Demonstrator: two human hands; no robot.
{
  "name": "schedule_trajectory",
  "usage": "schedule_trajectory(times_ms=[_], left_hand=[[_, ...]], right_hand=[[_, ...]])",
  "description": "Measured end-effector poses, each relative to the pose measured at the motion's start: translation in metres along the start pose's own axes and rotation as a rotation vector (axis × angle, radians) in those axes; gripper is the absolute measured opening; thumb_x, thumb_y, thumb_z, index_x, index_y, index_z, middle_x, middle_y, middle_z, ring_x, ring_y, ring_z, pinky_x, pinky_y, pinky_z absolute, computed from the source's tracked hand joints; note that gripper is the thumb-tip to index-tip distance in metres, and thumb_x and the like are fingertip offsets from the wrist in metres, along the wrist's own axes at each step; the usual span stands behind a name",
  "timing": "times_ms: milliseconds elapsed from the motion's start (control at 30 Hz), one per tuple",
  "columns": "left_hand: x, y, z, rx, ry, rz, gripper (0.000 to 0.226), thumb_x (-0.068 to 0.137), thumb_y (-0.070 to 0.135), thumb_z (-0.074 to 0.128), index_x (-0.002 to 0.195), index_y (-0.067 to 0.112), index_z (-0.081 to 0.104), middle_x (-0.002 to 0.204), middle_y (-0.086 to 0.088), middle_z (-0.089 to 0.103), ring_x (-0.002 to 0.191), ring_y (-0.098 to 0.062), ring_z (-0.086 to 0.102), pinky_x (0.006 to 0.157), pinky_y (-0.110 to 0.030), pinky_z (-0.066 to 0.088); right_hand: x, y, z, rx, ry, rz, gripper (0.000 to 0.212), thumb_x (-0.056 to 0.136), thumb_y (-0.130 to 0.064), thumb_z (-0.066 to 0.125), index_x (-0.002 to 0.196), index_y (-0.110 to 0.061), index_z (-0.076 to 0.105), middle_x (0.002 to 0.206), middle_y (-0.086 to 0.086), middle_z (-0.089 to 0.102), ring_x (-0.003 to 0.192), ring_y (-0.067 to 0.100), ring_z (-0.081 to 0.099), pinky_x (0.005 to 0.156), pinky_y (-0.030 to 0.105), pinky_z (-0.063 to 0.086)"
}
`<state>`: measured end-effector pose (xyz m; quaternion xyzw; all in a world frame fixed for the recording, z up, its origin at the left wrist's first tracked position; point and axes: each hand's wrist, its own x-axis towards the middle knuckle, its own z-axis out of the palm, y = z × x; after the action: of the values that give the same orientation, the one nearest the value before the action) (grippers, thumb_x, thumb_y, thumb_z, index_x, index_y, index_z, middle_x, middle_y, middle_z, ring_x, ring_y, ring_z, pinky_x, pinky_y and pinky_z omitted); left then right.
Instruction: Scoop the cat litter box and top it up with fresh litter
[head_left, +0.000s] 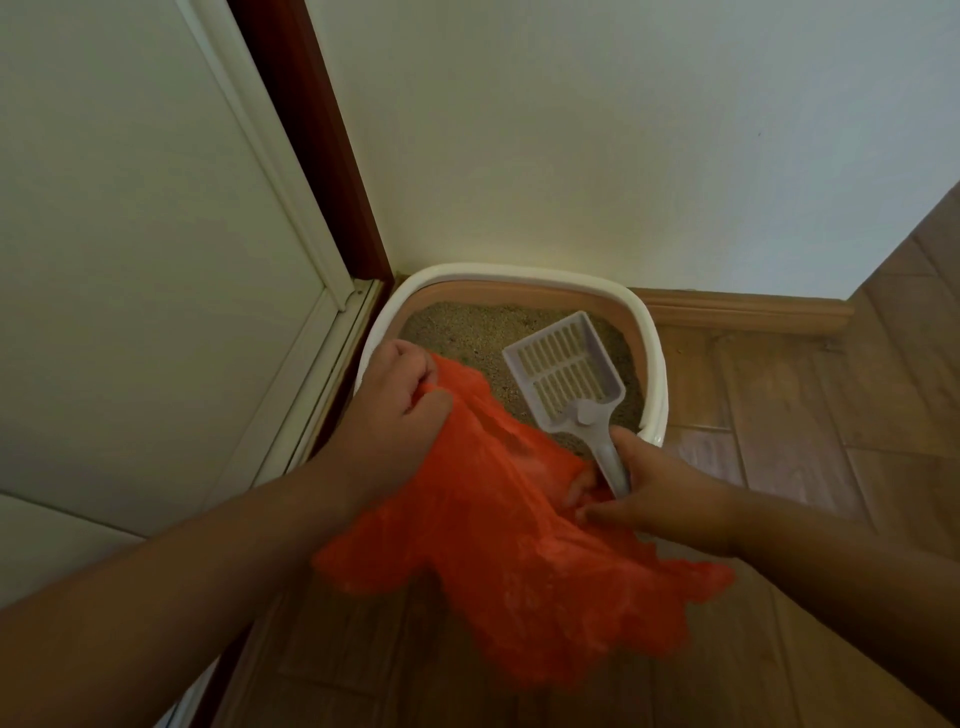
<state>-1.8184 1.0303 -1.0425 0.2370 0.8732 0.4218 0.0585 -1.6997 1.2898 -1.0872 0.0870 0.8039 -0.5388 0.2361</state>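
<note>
- The floor (810, 415) is brown wood-look plank, nearest the camera and running off to the right.
- An orange bag (519, 561) hangs over the floor between the two hands, its lower part crumpled and loose. It seems to be there to take the waste, stretched so its mouth faces the box.
- The left hand (395, 410) grips the bag's upper edge, its fingers (421, 364) curled tight on the plastic, just above the near left rim of the box. Holding it high there likely keeps the mouth open.
- The right hand (654, 493) holds the scoop (563, 371) by its handle, fingers wrapped round the grip, and also seems to pinch the bag's other edge against it; how firmly it has the plastic cannot be told.
- The scoop's slotted head sits over the litter, tilted, open end pointing away. Its slots look bare, so it appears to carry no clump.
- The box (652, 353), white-rimmed with a tan inner wall, stands on the floor pushed into the corner. Its litter (457, 327) is a grey-beige bed, fairly even; no clumps can be made out.
- The bag drapes over the box's near left part and hides the litter there, which may hamper scooping on that side.
- A wall (623, 130) backs the box, with a wooden skirting (748, 312) to its right.
- A white door (130, 234) with a dark frame stands close on the left, leaving little room to swing the scoop.
- No fresh litter supply is in view.
</note>
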Motion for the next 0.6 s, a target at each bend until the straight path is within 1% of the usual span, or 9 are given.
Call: schedule_trajectory(times_ms=[100, 133, 200, 233, 267, 333, 400, 467, 600], left_hand=[[0.0, -0.008, -0.003, 0.109, -0.177, -0.004, 0.05, 0.097, 0.057, 0.038, 0.074, 0.019, 0.061, 0.097, 0.008, 0.052, 0.085, -0.008, 0.054, 0.073, -0.028, 0.044], [-0.001, -0.01, -0.002, 0.203, -0.243, -0.033, 0.053, 0.099, 0.06, 0.042, 0.071, 0.02, 0.062, 0.094, 0.008, 0.053, 0.082, -0.008, 0.055, 0.071, -0.028, 0.045], [-0.001, -0.017, -0.001, 0.42, -0.382, -0.029, 0.035, 0.094, 0.051, 0.062, 0.072, 0.024, 0.062, 0.096, 0.01, 0.052, 0.083, -0.007, 0.055, 0.073, -0.027, 0.047], [-0.002, -0.02, 0.0, 0.475, -0.464, -0.031, 0.021, 0.088, 0.045, 0.072, 0.081, 0.027, 0.064, 0.101, 0.012, 0.05, 0.089, -0.007, 0.055, 0.077, -0.025, 0.049], [-0.003, -0.02, 0.0, 0.506, -0.561, -0.041, 0.021, 0.083, 0.04, 0.079, 0.097, 0.031, 0.066, 0.111, 0.014, 0.049, 0.098, -0.007, 0.055, 0.082, -0.024, 0.049], [-0.006, -0.022, 0.002, 0.572, -0.742, -0.073, 0.074, 0.079, 0.035, 0.083, 0.143, 0.036, 0.045, 0.137, 0.012, 0.038, 0.121, -0.012, 0.05, 0.093, -0.024, 0.049], [-0.01, -0.023, 0.004, 0.669, -0.841, -0.068, 0.109, 0.08, 0.033, 0.083, 0.16, 0.03, 0.009, 0.155, 0.004, 0.022, 0.134, -0.019, 0.043, 0.1, -0.026, 0.046], [-0.013, -0.027, 0.009, 0.693, -0.872, -0.029, 0.119, 0.08, 0.035, 0.084, 0.161, 0.028, -0.003, 0.161, 0.003, 0.014, 0.14, -0.022, 0.039, 0.105, -0.028, 0.044], [-0.016, -0.039, 0.016, 0.66, -0.904, -0.011, 0.117, 0.078, 0.038, 0.084, 0.161, 0.032, 0.003, 0.158, 0.006, 0.019, 0.139, -0.021, 0.04, 0.109, -0.036, 0.046]], right_hand=[[0.002, -0.005, -0.012, -0.227, 0.133, 0.079, 0.059, 0.084, -0.015, 0.08, 0.129, -0.032, 0.047, 0.103, -0.016, 0.062, 0.086, 0.002, 0.064, 0.062, 0.014, 0.055], [0.003, -0.005, -0.015, -0.282, 0.15, 0.096, 0.058, 0.086, -0.013, 0.078, 0.13, -0.033, 0.045, 0.103, -0.018, 0.058, 0.083, -0.002, 0.057, 0.057, 0.013, 0.05], [0.005, -0.003, -0.022, -0.334, 0.165, 0.128, 0.062, 0.088, -0.007, 0.073, 0.137, -0.028, 0.043, 0.108, -0.012, 0.056, 0.083, 0.0, 0.053, 0.059, 0.014, 0.045], [0.006, -0.001, -0.024, -0.342, 0.169, 0.139, 0.062, 0.088, -0.005, 0.072, 0.139, -0.027, 0.043, 0.111, -0.009, 0.057, 0.086, 0.003, 0.053, 0.063, 0.015, 0.045], [0.007, 0.001, -0.026, -0.351, 0.168, 0.147, 0.062, 0.088, -0.004, 0.07, 0.139, -0.027, 0.044, 0.112, -0.008, 0.058, 0.089, 0.005, 0.054, 0.067, 0.017, 0.047], [0.008, 0.004, -0.028, -0.38, 0.156, 0.159, 0.06, 0.087, -0.004, 0.069, 0.137, -0.028, 0.046, 0.112, -0.008, 0.06, 0.09, 0.005, 0.056, 0.078, 0.023, 0.051], [0.009, 0.005, -0.029, -0.388, 0.133, 0.166, 0.056, 0.087, -0.004, 0.069, 0.133, -0.028, 0.047, 0.108, -0.01, 0.06, 0.088, 0.003, 0.056, 0.08, 0.025, 0.051], [0.009, 0.006, -0.029, -0.385, 0.12, 0.15, 0.047, 0.088, -0.005, 0.068, 0.126, -0.027, 0.051, 0.101, -0.012, 0.061, 0.086, 0.004, 0.059, 0.074, 0.022, 0.052], [0.014, 0.011, -0.032, -0.48, 0.173, 0.092, 0.017, 0.09, -0.019, 0.068, 0.102, -0.024, 0.058, 0.094, -0.002, 0.064, 0.084, 0.012, 0.063, 0.077, 0.033, 0.055]])
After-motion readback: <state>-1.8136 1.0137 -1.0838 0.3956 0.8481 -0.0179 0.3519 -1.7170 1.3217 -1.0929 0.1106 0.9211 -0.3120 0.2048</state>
